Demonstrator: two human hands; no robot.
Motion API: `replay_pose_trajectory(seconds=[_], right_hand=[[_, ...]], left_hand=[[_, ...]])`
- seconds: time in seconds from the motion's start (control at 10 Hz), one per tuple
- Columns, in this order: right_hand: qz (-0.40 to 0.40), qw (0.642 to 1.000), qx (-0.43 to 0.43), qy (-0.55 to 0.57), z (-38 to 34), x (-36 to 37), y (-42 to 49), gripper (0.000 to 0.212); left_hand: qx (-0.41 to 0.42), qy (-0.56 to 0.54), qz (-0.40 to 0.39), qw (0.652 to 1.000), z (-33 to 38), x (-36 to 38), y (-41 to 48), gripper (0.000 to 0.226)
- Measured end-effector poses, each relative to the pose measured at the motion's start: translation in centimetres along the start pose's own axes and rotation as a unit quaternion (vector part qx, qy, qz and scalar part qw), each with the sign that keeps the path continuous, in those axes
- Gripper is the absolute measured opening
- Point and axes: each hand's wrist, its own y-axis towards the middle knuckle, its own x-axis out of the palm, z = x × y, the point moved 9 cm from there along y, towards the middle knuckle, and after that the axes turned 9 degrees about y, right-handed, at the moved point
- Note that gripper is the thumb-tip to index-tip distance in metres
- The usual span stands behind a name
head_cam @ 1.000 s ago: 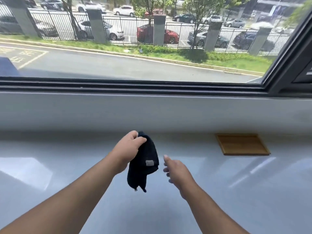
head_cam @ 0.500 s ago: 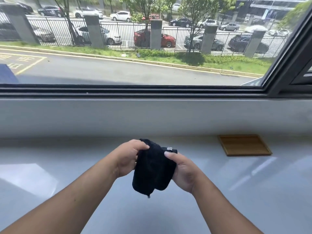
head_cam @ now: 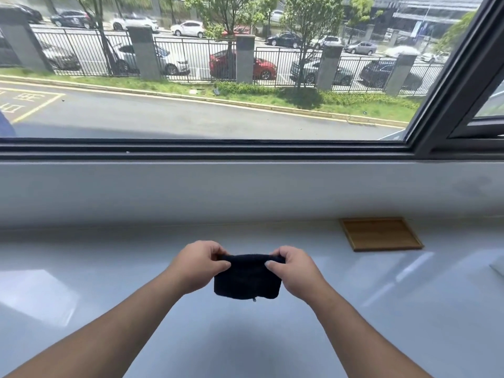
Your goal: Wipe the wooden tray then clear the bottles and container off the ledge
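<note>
A small dark navy cloth (head_cam: 246,278) hangs folded between both my hands, above the glossy white ledge (head_cam: 136,282). My left hand (head_cam: 200,264) pinches its upper left corner and my right hand (head_cam: 293,271) pinches its upper right corner. A flat wooden tray (head_cam: 380,233) lies on the ledge against the back wall, to the right of my hands and apart from them, with nothing on it. No bottles or container show in this view.
A grey wall (head_cam: 245,192) rises behind the ledge up to the dark window frame (head_cam: 218,148). A white object's edge (head_cam: 497,268) pokes in at the far right. Outside are a road, a fence and parked cars.
The cloth first hung from my left hand alone. My right hand came in and took its other side, and both hands now hold it stretched out flat and wide.
</note>
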Motion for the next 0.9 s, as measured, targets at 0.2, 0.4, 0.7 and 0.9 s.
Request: replay_pose_trajectory(seconds=[0.2, 0.4, 0.7, 0.9], right_hand=[[-0.055, 0.993, 0.024, 0.100, 2.5, -0.5, -1.4, 0.015], [-0.032, 0.952, 0.152, 0.264, 8.1, 1.8, -0.6, 0.025], [-0.031, 0.981, 0.057, -0.183, 15.5, 7.7, -0.6, 0.059], [-0.101, 0.951, -0.001, -0.291, 15.3, 8.8, -0.9, 0.066]], left_hand=[[-0.021, -0.103, -0.058, 0.993, -1.0, 3.6, -1.1, 0.013], [-0.113, -0.263, -0.032, 0.958, -2.6, 8.1, -0.1, 0.015], [-0.062, 0.137, -0.053, 0.987, -6.4, 16.6, -0.2, 0.064], [-0.016, 0.217, -0.096, 0.971, -5.9, 17.9, -0.9, 0.066]])
